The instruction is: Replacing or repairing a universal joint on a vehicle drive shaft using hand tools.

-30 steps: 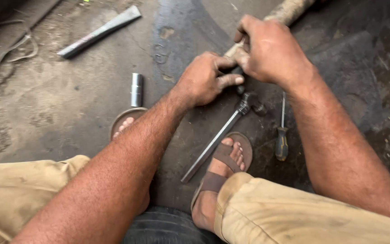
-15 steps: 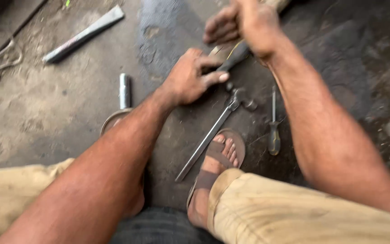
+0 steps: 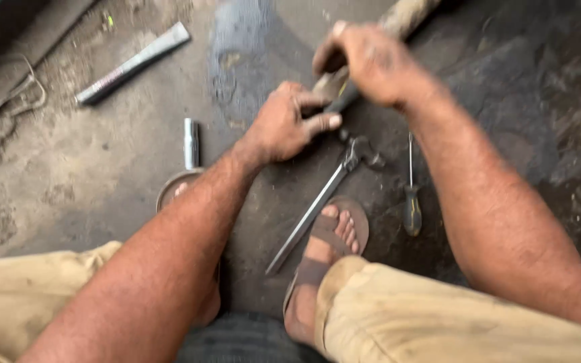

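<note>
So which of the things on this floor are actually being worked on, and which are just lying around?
In hand:
- thick dirt-caked shaft, gripped by the right hand
- dark slim tool, steadied by the left hand

Lying about:
- long grey metal pliers
- dark-handled screwdriver
- short shiny metal socket
- flat grey metal bar

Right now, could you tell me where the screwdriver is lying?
The screwdriver lies on the floor right of the long metal tool, beside the sandalled foot and under the right forearm.

Soft, even daylight, weak shadows, motion blur across the frame.
</note>
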